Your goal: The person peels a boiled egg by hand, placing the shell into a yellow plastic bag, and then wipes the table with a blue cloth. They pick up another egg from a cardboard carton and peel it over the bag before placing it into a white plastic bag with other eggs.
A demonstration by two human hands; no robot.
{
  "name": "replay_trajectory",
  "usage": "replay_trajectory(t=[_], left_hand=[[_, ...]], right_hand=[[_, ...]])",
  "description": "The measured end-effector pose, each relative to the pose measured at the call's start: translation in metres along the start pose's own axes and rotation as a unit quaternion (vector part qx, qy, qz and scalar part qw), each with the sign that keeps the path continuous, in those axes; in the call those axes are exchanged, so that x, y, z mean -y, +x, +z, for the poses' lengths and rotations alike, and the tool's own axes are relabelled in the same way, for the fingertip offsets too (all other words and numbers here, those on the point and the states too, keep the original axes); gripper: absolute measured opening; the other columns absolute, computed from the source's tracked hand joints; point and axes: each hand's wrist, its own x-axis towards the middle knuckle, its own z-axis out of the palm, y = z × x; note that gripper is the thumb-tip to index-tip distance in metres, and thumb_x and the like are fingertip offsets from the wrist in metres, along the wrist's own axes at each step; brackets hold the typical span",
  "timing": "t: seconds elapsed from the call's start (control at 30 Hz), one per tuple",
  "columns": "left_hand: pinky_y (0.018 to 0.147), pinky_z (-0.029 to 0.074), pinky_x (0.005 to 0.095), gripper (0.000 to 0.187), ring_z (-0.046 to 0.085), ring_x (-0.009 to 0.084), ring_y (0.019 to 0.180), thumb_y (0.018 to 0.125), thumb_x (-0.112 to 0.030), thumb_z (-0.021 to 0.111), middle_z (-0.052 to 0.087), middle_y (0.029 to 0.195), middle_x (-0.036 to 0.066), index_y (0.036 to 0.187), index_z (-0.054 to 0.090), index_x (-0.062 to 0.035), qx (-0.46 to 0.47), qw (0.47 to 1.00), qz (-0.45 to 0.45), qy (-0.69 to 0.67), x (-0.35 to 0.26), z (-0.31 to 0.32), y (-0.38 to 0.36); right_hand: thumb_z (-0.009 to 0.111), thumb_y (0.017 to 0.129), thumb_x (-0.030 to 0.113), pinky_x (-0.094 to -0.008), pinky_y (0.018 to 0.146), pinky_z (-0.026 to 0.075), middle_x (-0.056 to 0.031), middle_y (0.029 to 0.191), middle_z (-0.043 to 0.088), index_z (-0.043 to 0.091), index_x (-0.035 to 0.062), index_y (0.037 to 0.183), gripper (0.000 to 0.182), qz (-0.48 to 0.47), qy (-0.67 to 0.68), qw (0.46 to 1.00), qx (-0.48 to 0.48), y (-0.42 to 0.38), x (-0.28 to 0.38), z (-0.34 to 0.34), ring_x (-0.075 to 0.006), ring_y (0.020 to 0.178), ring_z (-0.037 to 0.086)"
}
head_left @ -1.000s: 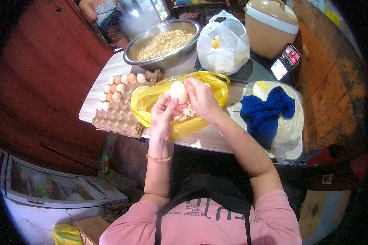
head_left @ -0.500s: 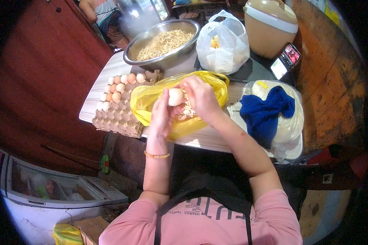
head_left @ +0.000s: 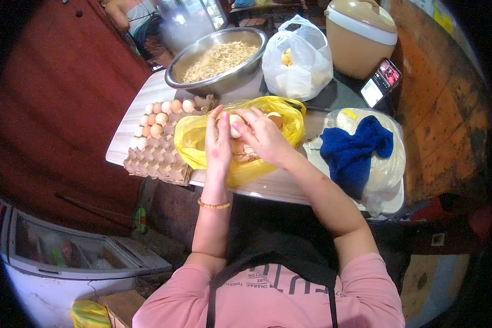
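A pale egg (head_left: 235, 125) sits between my two hands, over the mouth of a yellow plastic bag (head_left: 194, 143). My left hand (head_left: 218, 143) is curled round its left side, with a beaded bracelet on the wrist. From the right, my right hand (head_left: 265, 136) has its fingers and thumb pressed on the egg, partly hiding it. Broken eggshells (head_left: 247, 152) lie inside the bag below. Left of the bag, a cardboard egg tray (head_left: 157, 157) carries several white and brown eggs (head_left: 156, 130) in its far part.
Behind the bag stand a steel basin (head_left: 224, 85) of shredded pale food and a white plastic bag (head_left: 298, 65). A tan cooler (head_left: 361, 38), a propped phone (head_left: 381, 83) and a blue cloth (head_left: 358, 150) are to the right. A glass-topped freezer (head_left: 71, 246) stands lower left; a person is at the back.
My right hand has moved left and onto the egg. My left hand has turned, its fingers rising further round the egg, which is now more covered.
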Motion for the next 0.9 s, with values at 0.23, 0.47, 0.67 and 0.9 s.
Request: replay_trajectory(t=[0.23, 0.47, 0.67, 0.9], left_hand=[[0.078, 0.050, 0.0231, 0.032, 0.059, 0.0112, 0.089, 0.094, -0.014, 0.058, 0.061, 0.101, 0.010, 0.120, 0.048, 0.0024, 0.068, 0.996, -0.008, -0.050, 0.003, -0.001, -0.001], [0.066, 0.049, 0.0215, 0.030, 0.058, 0.0092, 0.079, 0.096, -0.022, 0.054, 0.062, 0.095, 0.007, 0.116, 0.051, 0.0004, 0.038, 0.998, -0.010, -0.042, 0.007, 0.001, -0.002], [0.059, 0.045, 0.0191, 0.038, 0.056, 0.0071, 0.072, 0.101, -0.035, 0.039, 0.061, 0.093, 0.004, 0.116, 0.055, -0.0033, 0.088, 0.995, -0.046, 0.031, 0.010, -0.007, -0.003], [0.060, 0.046, 0.0223, 0.051, 0.054, 0.0091, 0.071, 0.102, -0.041, 0.029, 0.060, 0.099, 0.007, 0.132, 0.047, -0.0028, 0.048, 0.984, -0.129, -0.117, -0.008, 0.005, -0.008]], right_hand=[[0.046, 0.095, 0.017, -0.0467, 0.076, 0.049, -0.0222, 0.098, 0.057, 0.053, 0.0000, 0.108, 0.023, -0.029, -0.061, 0.996, -0.056, -0.002, -0.003, 0.005, -0.0419, 0.088, 0.058], [0.046, 0.094, 0.008, -0.0424, 0.076, 0.047, -0.0217, 0.094, 0.059, 0.056, -0.0045, 0.100, 0.017, -0.041, -0.043, 0.990, -0.127, 0.001, -0.005, 0.003, -0.0393, 0.087, 0.059], [0.049, 0.094, 0.015, -0.0428, 0.077, 0.047, -0.0218, 0.092, 0.058, 0.056, -0.0039, 0.100, 0.021, -0.008, -0.020, 0.996, -0.082, 0.004, -0.010, -0.003, -0.0398, 0.086, 0.058], [0.057, 0.092, 0.023, -0.0340, 0.079, 0.048, -0.0166, 0.107, 0.055, 0.055, -0.0019, 0.116, 0.035, -0.004, -0.005, 1.000, -0.028, 0.002, -0.001, -0.002, -0.0255, 0.092, 0.058]])
